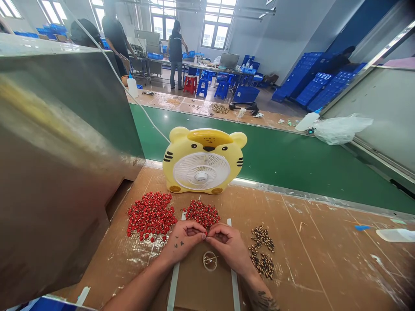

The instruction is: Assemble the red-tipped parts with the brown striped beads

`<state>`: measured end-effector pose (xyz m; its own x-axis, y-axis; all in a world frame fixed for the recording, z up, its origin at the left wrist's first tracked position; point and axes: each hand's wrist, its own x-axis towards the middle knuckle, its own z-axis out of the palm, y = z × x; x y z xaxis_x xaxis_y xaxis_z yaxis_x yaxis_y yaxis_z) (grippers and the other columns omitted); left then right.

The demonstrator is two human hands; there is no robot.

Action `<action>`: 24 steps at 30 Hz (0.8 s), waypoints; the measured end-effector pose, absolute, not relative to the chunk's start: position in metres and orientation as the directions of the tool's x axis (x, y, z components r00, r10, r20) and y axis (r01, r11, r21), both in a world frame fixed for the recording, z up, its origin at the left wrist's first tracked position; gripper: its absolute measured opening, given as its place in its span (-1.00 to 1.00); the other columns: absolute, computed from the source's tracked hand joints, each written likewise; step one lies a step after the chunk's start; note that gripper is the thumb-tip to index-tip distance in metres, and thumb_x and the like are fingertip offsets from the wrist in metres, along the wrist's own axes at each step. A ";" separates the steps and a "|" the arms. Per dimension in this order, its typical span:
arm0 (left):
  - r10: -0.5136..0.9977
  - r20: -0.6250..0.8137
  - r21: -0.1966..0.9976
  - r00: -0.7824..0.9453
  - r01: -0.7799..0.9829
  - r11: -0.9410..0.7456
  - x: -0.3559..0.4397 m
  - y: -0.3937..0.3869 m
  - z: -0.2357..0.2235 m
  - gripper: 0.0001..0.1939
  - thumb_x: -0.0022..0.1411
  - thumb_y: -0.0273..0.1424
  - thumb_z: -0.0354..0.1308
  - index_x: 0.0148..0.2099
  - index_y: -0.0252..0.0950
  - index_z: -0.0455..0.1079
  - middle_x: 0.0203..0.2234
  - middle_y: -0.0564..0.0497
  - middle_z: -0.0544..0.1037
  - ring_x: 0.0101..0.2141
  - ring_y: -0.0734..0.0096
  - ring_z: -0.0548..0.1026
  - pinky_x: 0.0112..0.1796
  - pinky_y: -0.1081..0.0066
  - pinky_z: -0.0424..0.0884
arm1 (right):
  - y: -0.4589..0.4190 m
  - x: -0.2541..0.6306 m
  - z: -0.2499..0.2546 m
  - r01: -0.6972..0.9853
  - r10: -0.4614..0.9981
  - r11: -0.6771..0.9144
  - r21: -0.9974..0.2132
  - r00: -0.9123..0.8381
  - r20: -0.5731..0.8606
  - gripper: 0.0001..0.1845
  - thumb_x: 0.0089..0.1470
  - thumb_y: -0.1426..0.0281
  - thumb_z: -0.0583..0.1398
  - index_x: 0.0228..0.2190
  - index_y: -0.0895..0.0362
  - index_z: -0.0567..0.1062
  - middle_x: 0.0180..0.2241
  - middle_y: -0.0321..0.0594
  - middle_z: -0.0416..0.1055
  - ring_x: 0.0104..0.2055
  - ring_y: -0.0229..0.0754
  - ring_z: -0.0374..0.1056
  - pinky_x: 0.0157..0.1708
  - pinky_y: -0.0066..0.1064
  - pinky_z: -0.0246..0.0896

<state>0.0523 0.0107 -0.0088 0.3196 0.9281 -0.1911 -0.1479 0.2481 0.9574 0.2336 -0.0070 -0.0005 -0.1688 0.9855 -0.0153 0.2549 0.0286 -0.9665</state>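
Note:
My left hand (pixel 186 239) and my right hand (pixel 228 244) meet fingertip to fingertip over a taped cardboard sheet (pixel 205 291). Between the pinched fingers shows a bit of a small red piece (pixel 206 233), mostly covered; it looks like those in the piles behind. One pile of red pieces (pixel 151 216) lies left of my left hand, and a smaller red pile (pixel 201 212) sits just beyond my fingers. Below the hands stands a small clear cup (pixel 210 261) with thin sticks in it. Small dark-and-gold pieces (pixel 263 252) are heaped right of my right hand.
A yellow animal-faced fan (pixel 205 162) stands behind the piles, its white cord rising leftward. A large metal housing (pixel 65 164) borders the left side. Beyond the green belt (pixel 292 168) a ledge carries bottles and a plastic bag (pixel 340 128). Other people stand at far benches.

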 end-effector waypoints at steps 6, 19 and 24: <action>0.944 -0.165 0.975 0.286 -0.098 0.200 0.050 0.010 -0.011 -0.89 0.02 -0.41 0.33 -0.36 -0.33 0.61 -0.42 -0.07 0.67 -0.39 0.32 0.58 -0.30 0.44 0.47 | -0.009 0.236 -0.004 0.217 0.985 0.024 -0.976 -0.169 -0.013 -0.87 0.05 0.32 0.30 -0.40 0.13 0.60 -0.36 -0.17 0.57 -0.31 -0.15 0.49 -0.27 -0.40 0.39; 0.953 -0.161 0.986 0.257 0.011 0.163 0.049 0.005 -0.020 -0.87 0.08 -0.42 0.30 -0.29 -0.31 0.63 -0.41 -0.07 0.69 -0.38 0.30 0.62 -0.32 0.47 0.49 | -0.010 0.233 0.008 0.479 0.965 0.249 -0.842 -0.195 0.175 -0.90 0.09 0.41 0.26 -0.44 0.10 0.59 -0.47 -0.28 0.55 -0.44 -0.21 0.45 -0.38 -0.45 0.29; 0.966 -0.090 0.996 0.243 0.043 0.082 0.049 0.008 -0.014 -0.88 0.10 -0.43 0.28 -0.28 -0.31 0.62 -0.38 -0.07 0.68 -0.37 0.30 0.62 -0.30 0.46 0.51 | -0.007 0.231 0.000 0.440 0.984 0.147 -0.886 -0.157 0.085 -0.92 0.11 0.37 0.26 -0.39 0.09 0.58 -0.40 -0.26 0.57 -0.37 -0.18 0.48 -0.29 -0.41 0.35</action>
